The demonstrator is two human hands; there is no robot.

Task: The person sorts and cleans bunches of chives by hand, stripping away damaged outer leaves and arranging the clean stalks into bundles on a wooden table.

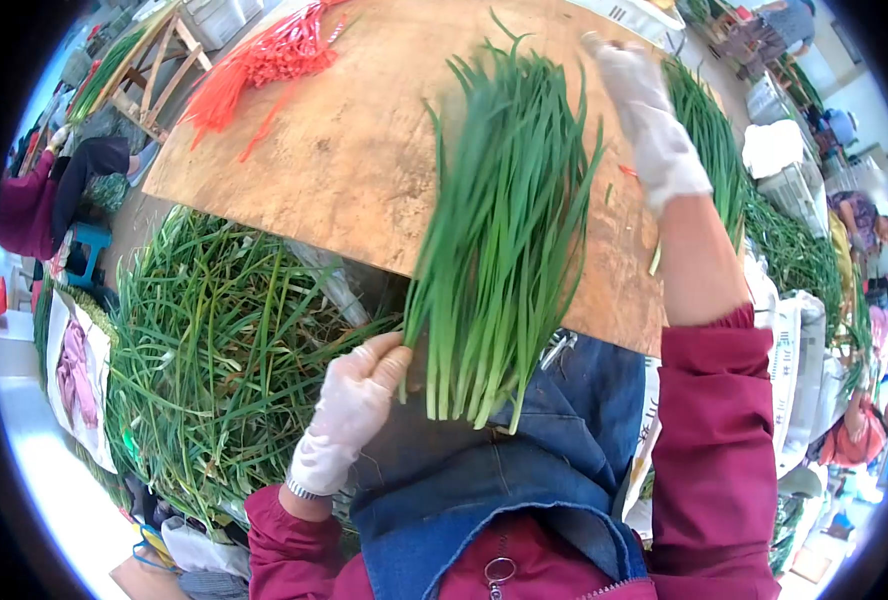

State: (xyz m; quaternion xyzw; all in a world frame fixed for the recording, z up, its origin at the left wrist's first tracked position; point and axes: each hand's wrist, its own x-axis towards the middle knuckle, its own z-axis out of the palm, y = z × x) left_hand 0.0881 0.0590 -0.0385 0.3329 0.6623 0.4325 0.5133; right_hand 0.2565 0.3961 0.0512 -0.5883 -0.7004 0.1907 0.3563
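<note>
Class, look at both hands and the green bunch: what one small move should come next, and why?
Probably lower the right hand onto the green bunch to steady it. The left hand pinches only its side, the stem ends hang unevenly past the edge of the board, and the right hand is off the bunch.

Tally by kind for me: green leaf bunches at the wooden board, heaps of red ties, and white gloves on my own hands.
Green leaf bunches: 2
Red tie heap: 1
White gloves: 2
Total: 5
</note>
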